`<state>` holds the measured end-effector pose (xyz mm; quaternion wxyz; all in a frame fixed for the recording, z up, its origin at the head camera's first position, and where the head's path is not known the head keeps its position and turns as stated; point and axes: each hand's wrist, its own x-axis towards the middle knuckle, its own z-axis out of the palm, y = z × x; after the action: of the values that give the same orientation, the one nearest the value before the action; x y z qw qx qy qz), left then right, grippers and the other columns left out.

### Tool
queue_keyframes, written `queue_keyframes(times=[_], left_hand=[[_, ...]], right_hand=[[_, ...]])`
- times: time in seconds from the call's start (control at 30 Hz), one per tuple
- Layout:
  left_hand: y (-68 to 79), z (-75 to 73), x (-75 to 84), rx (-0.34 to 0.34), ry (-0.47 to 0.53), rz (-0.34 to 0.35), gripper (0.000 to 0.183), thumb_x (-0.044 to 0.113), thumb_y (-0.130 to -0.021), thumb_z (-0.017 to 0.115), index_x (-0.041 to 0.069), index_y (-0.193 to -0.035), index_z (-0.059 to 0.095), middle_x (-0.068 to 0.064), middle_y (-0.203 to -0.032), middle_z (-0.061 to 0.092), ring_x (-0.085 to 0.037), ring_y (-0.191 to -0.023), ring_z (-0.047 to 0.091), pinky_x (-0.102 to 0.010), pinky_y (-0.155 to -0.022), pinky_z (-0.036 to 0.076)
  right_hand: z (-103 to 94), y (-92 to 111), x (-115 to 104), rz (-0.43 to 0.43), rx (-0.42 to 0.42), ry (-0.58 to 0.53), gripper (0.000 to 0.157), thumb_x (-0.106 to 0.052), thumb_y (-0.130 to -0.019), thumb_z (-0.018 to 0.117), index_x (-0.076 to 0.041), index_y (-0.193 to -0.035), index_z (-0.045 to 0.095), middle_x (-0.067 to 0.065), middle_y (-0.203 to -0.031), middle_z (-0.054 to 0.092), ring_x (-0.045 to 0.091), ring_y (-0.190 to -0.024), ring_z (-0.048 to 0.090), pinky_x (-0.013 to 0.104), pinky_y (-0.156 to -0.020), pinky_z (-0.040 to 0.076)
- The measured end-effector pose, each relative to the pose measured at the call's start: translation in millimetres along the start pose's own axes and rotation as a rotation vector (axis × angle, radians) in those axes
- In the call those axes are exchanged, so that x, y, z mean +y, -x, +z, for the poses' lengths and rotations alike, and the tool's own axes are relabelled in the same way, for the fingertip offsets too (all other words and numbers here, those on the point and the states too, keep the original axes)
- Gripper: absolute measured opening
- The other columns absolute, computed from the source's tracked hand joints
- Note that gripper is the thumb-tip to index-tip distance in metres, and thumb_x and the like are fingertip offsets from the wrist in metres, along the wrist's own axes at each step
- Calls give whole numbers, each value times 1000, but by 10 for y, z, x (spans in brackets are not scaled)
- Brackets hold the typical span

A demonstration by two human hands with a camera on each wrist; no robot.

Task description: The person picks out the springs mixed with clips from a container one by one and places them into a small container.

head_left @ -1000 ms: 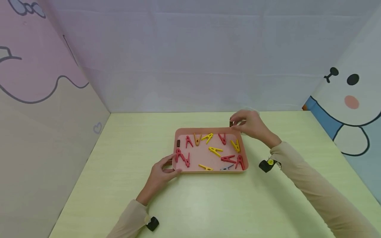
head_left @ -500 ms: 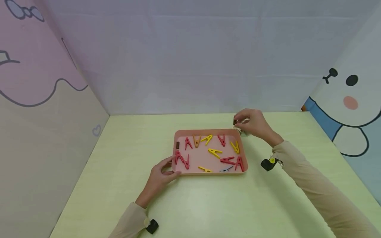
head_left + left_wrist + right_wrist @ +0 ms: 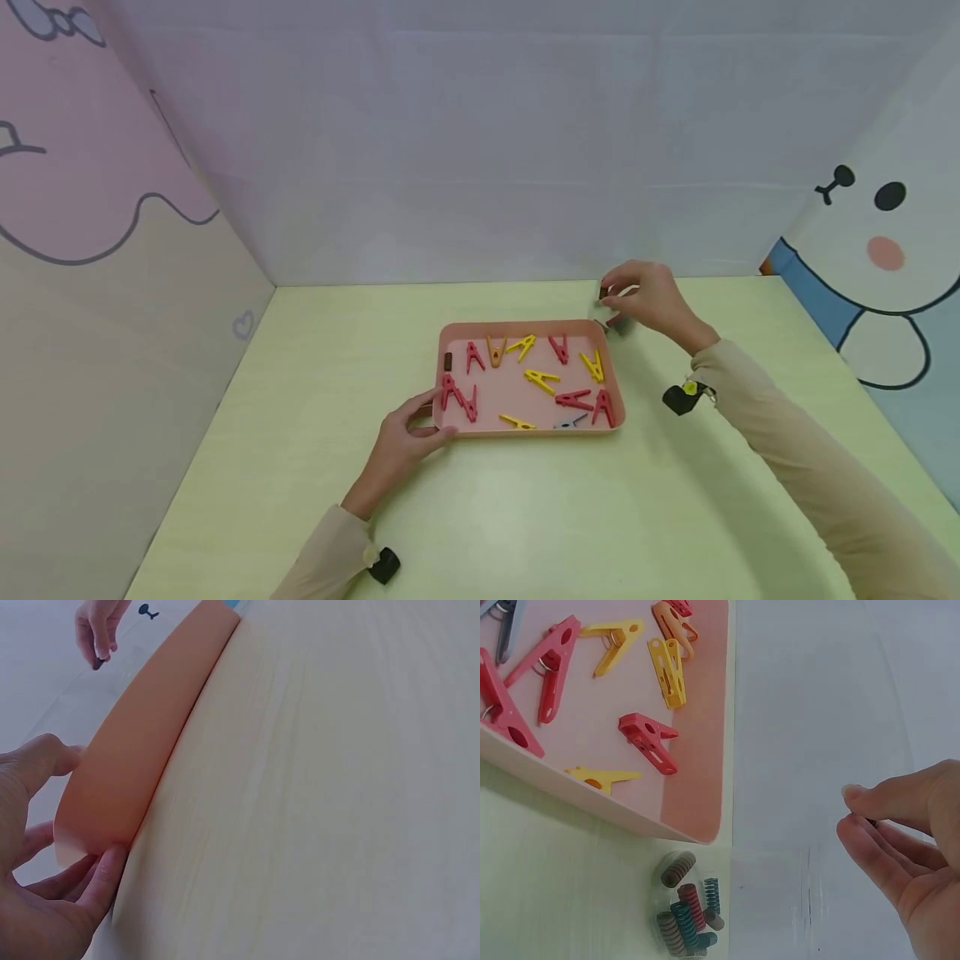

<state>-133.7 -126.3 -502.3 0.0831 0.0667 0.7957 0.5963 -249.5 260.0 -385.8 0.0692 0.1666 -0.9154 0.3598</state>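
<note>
My right hand point(image 3: 651, 298) pinches a small dark brown spring point(image 3: 603, 292) between thumb and fingertips, beyond the tray's far right corner. In the right wrist view the fingers mostly hide that spring. Below this hand stands a clear plastic container point(image 3: 772, 896) holding several coil springs point(image 3: 686, 919), brown, red and blue. My left hand point(image 3: 401, 446) grips the near left corner of a pink tray point(image 3: 498, 398), thumb on the front side and fingers at the left. Another brown spring point(image 3: 447, 362) lies inside the tray, by its left wall.
Several plastic clips lie spread over the tray floor, among them a red clip point(image 3: 573, 400), a yellow clip point(image 3: 542, 382), an orange clip point(image 3: 496, 351) and a grey clip point(image 3: 571, 422). The pale table point(image 3: 337, 350) ends at a white back wall point(image 3: 465, 167).
My right hand has moved right and farther back with the spring, from the tray's far right corner to over the clear container. My left hand keeps its hold on the tray.
</note>
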Motion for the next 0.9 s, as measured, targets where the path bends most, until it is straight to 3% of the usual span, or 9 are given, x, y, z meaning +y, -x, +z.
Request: queue_keyframes(times=[0.4, 0.9], left_hand=[[-30, -6, -29, -11, 30, 18, 67, 25, -76, 81, 14, -136, 53, -5, -135, 50, -25, -110, 56, -26, -80, 54], [-2, -40, -24, -3, 52, -16, 66, 26, -76, 81, 17, -135, 54, -4, -132, 52, -22, -100, 62, -27, -79, 55]], right_hand=[[-54, -123, 51, 17, 57, 62, 18, 2, -80, 71, 7, -97, 69, 20, -100, 64, 33, -83, 64, 47, -74, 55], [1, -181, 169, 82, 46, 75, 20, 1, -81, 70, 8, -99, 68, 24, -100, 62, 37, -84, 64, 48, -67, 55]])
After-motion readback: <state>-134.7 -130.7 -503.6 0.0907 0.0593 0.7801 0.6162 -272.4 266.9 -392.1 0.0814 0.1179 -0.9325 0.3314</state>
